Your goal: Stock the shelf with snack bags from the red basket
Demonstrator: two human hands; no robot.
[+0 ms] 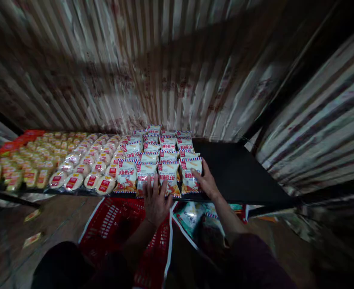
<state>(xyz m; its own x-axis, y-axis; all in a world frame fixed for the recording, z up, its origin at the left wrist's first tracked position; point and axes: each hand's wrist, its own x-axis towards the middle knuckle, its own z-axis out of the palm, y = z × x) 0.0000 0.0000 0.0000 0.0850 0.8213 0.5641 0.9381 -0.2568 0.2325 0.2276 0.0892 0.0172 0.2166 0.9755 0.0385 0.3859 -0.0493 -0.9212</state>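
Rows of snack packets [169, 173] with red and blue print and striped edges stand on a dark shelf [233, 172]. My left hand [157, 200] lies with its fingers spread against the lower front of the middle packets. At the right end of the front row, my right hand [207, 180] grips a snack packet [189, 174], its thumb on the face and its fingers round the right side. That packet stands upright beside its neighbour. Left of the packets lie rows of round wrapped cakes [73, 182] with red labels.
Small yellow wrapped cakes [31, 176] fill the shelf's left part, beside an orange-red wrapper [20, 140]. Below the front edge are a red bag [104, 224] and an opening with green packets [190, 214]. Small packets [31, 239] lie on the floor. Striped sheeting [164, 80] hangs behind.
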